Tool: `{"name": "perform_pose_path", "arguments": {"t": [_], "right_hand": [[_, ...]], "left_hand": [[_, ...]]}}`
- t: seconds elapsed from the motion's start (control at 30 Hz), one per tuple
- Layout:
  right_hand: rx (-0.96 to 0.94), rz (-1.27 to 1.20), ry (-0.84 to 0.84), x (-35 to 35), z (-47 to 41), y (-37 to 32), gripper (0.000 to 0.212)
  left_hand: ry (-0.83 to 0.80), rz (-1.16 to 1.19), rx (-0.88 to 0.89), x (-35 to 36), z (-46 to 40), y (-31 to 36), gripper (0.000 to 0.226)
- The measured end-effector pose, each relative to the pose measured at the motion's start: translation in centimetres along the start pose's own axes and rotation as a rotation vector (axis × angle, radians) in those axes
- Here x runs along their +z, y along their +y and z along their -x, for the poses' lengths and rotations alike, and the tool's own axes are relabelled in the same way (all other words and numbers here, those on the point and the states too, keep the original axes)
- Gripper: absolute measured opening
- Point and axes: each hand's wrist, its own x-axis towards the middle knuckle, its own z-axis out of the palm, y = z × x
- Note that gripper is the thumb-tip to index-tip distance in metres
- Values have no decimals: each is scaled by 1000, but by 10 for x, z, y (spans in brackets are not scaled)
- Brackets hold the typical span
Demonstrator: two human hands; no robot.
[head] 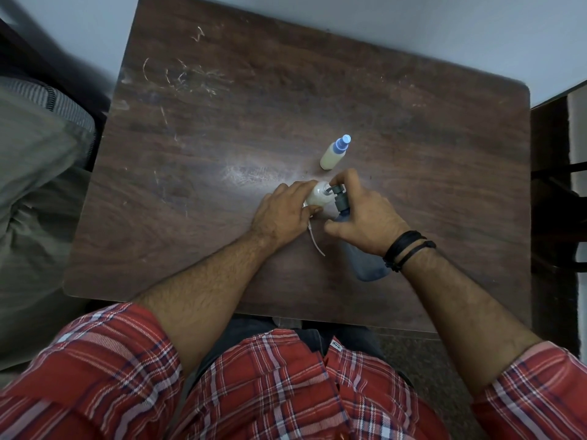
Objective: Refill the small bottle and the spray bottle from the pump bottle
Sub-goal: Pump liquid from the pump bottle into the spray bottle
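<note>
My left hand [282, 214] grips a white spray bottle [317, 195] that stands uncapped on the wooden table [222, 138]. My right hand [368, 214] holds the blue-grey pump bottle [370, 265] just right of it, fingers over the grey pump head [341, 198]. The pump's nozzle points into the white bottle's mouth. A thin white tube [317, 246], seemingly of the removed spray head, sticks out from under my left hand. Beyond my hands stands the small bottle [331, 158], holding pale liquid and wearing a blue cap.
The table's far edge meets a pale wall. A grey-green cushion or bedding [35, 173] lies to the left of the table, and dark furniture [559, 185] stands to the right. My lap in a red plaid shirt is below the near edge.
</note>
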Motion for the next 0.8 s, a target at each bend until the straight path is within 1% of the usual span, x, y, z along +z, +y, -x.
{"name": "perform_pose_path", "arguments": {"t": [0.1, 0.27, 0.4, 0.6, 0.8], "right_hand": [[-3, -9, 18, -2, -1, -2, 53], [-24, 13, 37, -5, 1, -5, 68], [-20, 30, 22, -6, 3, -5, 70], [-22, 48, 2, -6, 2, -4, 66], [-28, 29, -30, -8, -1, -2, 54]], "left_hand": [[-1, 7, -1, -1, 1, 1, 49], [6, 21, -11, -2, 0, 1, 49], [10, 20, -7, -2, 0, 2, 49], [5, 18, -6, -1, 2, 3, 49], [-3, 10, -10, -3, 2, 4, 48]]}}
